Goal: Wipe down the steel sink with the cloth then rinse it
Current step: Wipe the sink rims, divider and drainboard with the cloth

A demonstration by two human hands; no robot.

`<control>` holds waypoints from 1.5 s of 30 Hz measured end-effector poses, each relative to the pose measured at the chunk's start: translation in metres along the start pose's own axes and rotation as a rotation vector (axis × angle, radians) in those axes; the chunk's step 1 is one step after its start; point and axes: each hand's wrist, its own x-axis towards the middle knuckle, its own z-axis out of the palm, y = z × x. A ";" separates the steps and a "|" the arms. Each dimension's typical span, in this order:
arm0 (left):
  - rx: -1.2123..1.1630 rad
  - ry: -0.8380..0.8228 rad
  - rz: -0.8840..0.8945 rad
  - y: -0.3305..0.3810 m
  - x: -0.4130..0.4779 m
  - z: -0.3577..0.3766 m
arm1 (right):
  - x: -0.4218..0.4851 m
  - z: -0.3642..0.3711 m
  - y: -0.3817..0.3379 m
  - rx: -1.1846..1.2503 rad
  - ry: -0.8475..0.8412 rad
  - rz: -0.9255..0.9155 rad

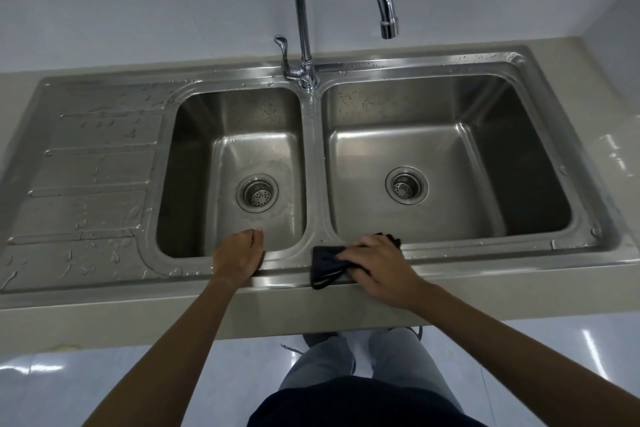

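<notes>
Brushed steel two-bowl sink point(313, 149), wet rim, dark soft cloth point(325, 267) bunched on front rim at divider, right hand point(377, 270) fingers curled gripping it, left hand point(239, 256) resting on front rim, fingers loosely curled

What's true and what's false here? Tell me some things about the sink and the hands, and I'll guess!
1. The right hand holds a dark cloth against the front rim of the sink. True.
2. Water is pouring from the tap. False: no water comes out of it.
3. The left basin and the right basin each have a strainer. True.
4. The left hand holds a sponge. False: it holds nothing and rests on the left basin's front edge.
</notes>
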 end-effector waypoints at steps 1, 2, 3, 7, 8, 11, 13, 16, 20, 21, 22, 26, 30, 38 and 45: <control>-0.001 -0.003 -0.010 0.000 0.000 0.000 | 0.006 0.006 -0.006 0.015 -0.008 -0.008; -0.006 -0.008 -0.026 0.002 0.001 -0.001 | 0.009 0.010 -0.010 0.026 -0.014 -0.014; -0.017 -0.016 -0.047 0.002 0.002 -0.001 | 0.013 0.014 -0.014 0.030 -0.015 -0.021; -0.149 -0.009 -0.102 0.021 0.007 0.001 | 0.013 0.015 -0.015 0.069 -0.024 -0.027; -0.187 -0.004 -0.113 0.032 0.008 0.004 | 0.010 0.013 -0.013 0.082 -0.034 -0.022; -0.275 0.017 -0.168 0.073 0.008 0.011 | -0.007 0.000 0.004 0.094 -0.051 -0.001; -0.318 0.034 -0.200 0.101 0.005 0.018 | -0.025 -0.014 0.024 0.085 -0.055 0.032; -0.331 0.077 -0.242 0.130 -0.002 0.031 | -0.054 -0.043 0.057 0.063 -0.047 0.102; -0.183 0.157 -0.253 0.145 -0.009 0.043 | -0.100 -0.093 0.105 0.010 -0.038 0.218; -0.170 0.164 -0.258 0.145 -0.008 0.043 | -0.111 -0.105 0.118 -0.006 -0.027 0.254; -0.162 0.165 -0.268 0.145 -0.007 0.043 | -0.122 -0.116 0.130 -0.018 -0.017 0.290; -0.111 0.205 -0.279 0.147 -0.003 0.046 | -0.154 -0.148 0.163 -0.045 0.047 0.371; -0.092 0.230 -0.290 0.147 -0.003 0.048 | -0.156 -0.150 0.162 -0.075 0.126 0.338; -0.075 0.228 -0.295 0.150 -0.007 0.048 | -0.116 -0.102 0.122 -0.052 -0.001 0.252; -0.066 0.227 -0.318 0.151 -0.007 0.046 | -0.093 -0.084 0.098 0.024 -0.030 0.183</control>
